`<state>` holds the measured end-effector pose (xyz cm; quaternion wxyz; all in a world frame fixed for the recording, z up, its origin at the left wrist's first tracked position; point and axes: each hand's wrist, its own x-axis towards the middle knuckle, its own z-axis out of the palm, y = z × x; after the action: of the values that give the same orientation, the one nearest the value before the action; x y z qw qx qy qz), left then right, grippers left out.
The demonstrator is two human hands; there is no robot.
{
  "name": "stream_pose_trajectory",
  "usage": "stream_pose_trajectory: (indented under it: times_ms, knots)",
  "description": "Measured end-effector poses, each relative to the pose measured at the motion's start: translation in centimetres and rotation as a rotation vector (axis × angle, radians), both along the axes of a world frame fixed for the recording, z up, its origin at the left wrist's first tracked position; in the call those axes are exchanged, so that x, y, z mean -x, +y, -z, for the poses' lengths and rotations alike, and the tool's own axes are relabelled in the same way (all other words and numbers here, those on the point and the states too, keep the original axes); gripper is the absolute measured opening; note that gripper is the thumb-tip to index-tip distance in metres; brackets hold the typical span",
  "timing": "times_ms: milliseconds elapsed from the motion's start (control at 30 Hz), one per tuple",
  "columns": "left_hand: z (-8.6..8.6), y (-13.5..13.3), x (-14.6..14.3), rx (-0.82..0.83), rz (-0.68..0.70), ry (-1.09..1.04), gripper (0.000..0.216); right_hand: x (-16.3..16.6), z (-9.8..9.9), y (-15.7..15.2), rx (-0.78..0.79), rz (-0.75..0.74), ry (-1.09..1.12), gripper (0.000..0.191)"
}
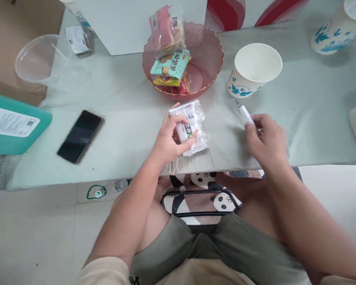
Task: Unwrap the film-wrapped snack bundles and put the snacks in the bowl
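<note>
My left hand (171,136) is closed around a snack packet (187,132) in clear crinkled wrap with a white and green label, held at the table's front edge. In my right hand (267,138) is a slim white utility knife (247,114); its thin metal tip points away from me, toward a paper cup (255,69) with blue leaf prints. Just beyond the packet stands a pink ribbed bowl (206,59) with a gold rim. Several wrapped snacks lie in the bowl, among them a turquoise packet (173,65) and a pink one (163,31).
On the left are a black phone (80,136), a green jug (17,136), a clear plastic container (50,63) and a small packet (78,39). A white box (148,23) stands behind the bowl. Another paper cup (336,29) is at the far right.
</note>
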<state>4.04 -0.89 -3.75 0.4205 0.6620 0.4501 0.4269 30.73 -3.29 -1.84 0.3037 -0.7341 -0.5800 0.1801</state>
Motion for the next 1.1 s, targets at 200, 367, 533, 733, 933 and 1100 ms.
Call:
stream_pose_trajectory:
  times_ms: [200, 367, 533, 733, 933, 1100]
  knots:
    - [0.2, 0.2, -0.8, -0.3, 0.007, 0.206, 0.036, 5.4, -1.8, -2.0, 0.323, -0.333, 0.91, 0.036]
    - [0.5, 0.2, -1.1, -0.356, 0.04, 0.241, 0.036, 7.1, -1.3, -2.3, 0.393, -0.326, 1.004, 0.035]
    - [0.7, 0.2, -1.0, -0.311, 0.035, 0.247, 0.039, 7.0, -1.5, -2.4, 0.432, -0.247, 0.936, 0.033]
    - [0.5, 0.3, -1.3, -0.276, 0.002, 0.198, 0.042, 7.1, -2.0, -2.8, 0.51, -0.188, 0.873, 0.035]
    - [0.7, 0.4, -1.5, -0.199, -0.024, 0.074, 0.038, 6.7, -2.7, -2.7, 0.584, -0.179, 0.82, 0.036]
    - [1.0, 0.8, -1.4, -0.172, -0.096, -0.013, 0.036, 6.5, -2.6, -3.0, 0.601, -0.209, 0.785, 0.038]
